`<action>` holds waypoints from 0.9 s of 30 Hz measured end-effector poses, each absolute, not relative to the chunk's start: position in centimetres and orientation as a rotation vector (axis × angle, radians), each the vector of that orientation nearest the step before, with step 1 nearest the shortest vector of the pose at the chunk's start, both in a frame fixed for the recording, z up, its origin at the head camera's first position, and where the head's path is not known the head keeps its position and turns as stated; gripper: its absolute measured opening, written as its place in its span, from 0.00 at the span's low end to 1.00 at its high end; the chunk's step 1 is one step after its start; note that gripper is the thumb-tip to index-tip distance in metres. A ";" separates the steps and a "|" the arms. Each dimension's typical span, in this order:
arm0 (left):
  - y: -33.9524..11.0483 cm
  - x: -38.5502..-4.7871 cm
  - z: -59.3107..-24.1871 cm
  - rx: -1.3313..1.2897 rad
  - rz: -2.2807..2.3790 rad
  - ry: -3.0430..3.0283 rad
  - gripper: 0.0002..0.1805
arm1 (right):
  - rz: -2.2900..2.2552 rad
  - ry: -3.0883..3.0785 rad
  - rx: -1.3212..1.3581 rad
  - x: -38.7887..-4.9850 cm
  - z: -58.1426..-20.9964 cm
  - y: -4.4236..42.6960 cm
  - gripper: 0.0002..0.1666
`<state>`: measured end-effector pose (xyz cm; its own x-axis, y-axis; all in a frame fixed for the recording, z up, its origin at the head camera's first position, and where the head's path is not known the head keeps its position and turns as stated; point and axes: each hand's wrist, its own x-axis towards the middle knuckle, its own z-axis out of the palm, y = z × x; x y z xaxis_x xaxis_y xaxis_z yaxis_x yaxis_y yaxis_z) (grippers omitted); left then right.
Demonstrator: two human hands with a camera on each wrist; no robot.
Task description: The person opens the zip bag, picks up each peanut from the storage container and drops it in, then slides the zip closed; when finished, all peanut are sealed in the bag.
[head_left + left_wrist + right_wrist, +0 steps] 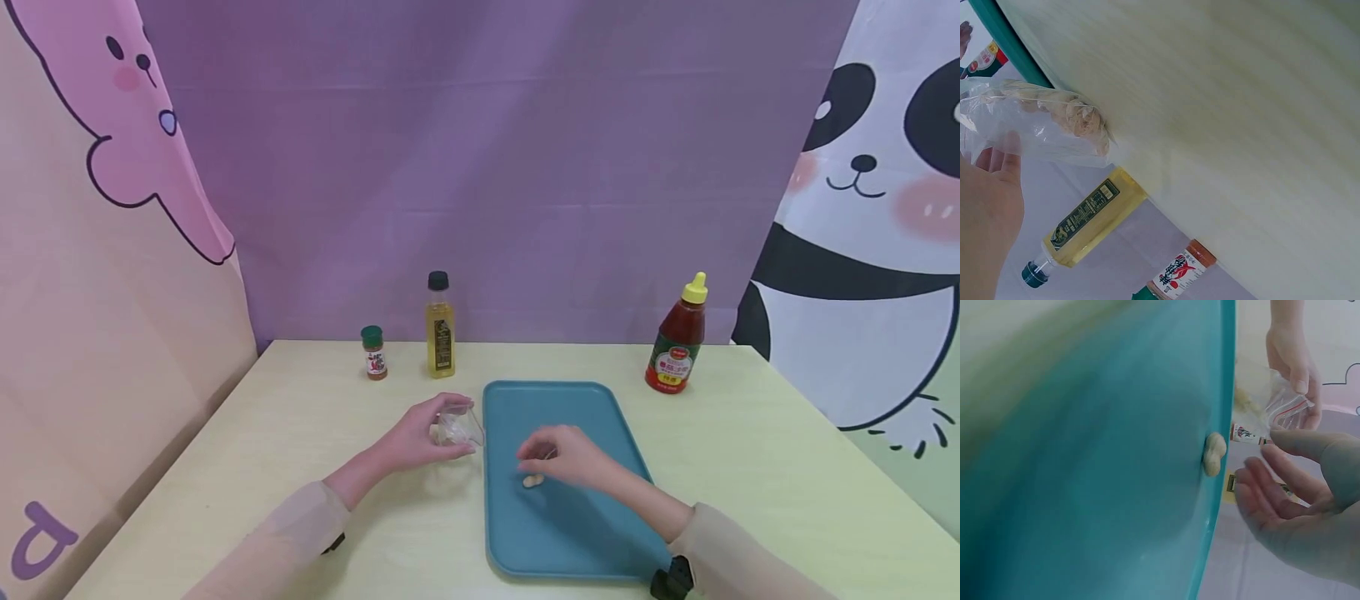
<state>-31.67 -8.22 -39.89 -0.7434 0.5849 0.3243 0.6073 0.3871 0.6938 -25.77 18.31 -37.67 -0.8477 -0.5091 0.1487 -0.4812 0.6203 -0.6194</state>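
Observation:
A clear zip bag (460, 427) is in my left hand (418, 435), gripped between thumb and fingers just left of the blue tray (555, 404). In the left wrist view, tan peanuts (1075, 115) lie toward one end of the bag. One peanut in its shell (1214, 454) rests on the tray. Just above that peanut is my right hand (570, 456); its fingers are loosely bent, with a gap between thumb and fingertips and nothing held in the right wrist view.
At the back left stand a small green-capped spice jar (374, 354) and an oil bottle (441, 329). A ketchup bottle (677, 337) with a yellow cap stands behind the tray to the right. A purple cloth (487, 167) hangs beyond the pale table (300, 417).

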 end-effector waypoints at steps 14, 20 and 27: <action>-8.3 -31.6 -39.8 -1.100 -1.296 -2.605 0.36 | -0.904 2.796 -0.777 -25.4 -38.7 19.2 0.05; -8.3 -31.6 -39.9 -1.104 -1.307 -2.601 0.36 | -0.901 2.768 -0.755 -25.3 -38.9 19.2 0.05; -8.2 -31.8 -40.0 -1.115 -1.302 -2.593 0.35 | -0.920 2.720 -0.714 -25.0 -38.8 19.4 0.08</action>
